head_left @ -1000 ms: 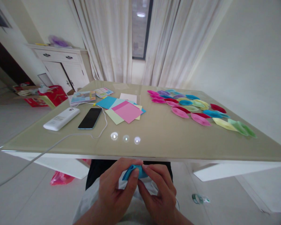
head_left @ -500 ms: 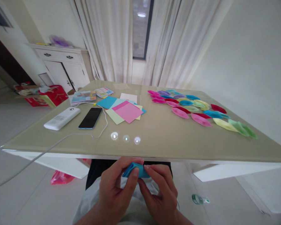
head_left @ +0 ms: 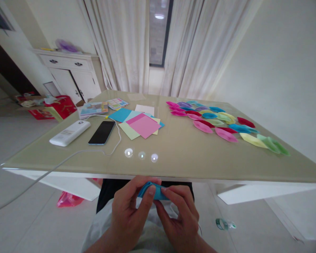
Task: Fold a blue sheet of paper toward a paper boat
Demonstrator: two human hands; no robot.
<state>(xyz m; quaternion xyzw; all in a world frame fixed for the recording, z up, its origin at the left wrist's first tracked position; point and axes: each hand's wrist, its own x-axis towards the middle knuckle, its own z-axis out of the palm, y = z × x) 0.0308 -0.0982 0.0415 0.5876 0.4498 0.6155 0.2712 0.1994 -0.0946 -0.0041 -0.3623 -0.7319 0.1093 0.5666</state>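
A folded piece of blue paper (head_left: 159, 193) is between my two hands, just below the table's front edge and above my lap. My left hand (head_left: 133, 207) grips its left part, the thumb pressing on the front and the fingers behind and on top. My right hand (head_left: 180, 211) pinches the right end between thumb and fingers. The fingers partly cover the paper, so its exact fold is hard to make out. Loose square paper sheets (head_left: 143, 125) in pink, blue and pale green lie beyond on the table (head_left: 173, 158).
Several folded paper pieces (head_left: 202, 126) in many colours lie in rows on the table's right. At left are a phone (head_left: 102, 133), a white power bank (head_left: 70, 133), a white cable (head_left: 118, 137) and booklets (head_left: 93, 109). A plastic bottle (head_left: 225, 224) lies on the floor.
My left thumb has shifted very slightly along the blue paper, and its upper fold looks a little more rounded. Everything on the table stays as it was.
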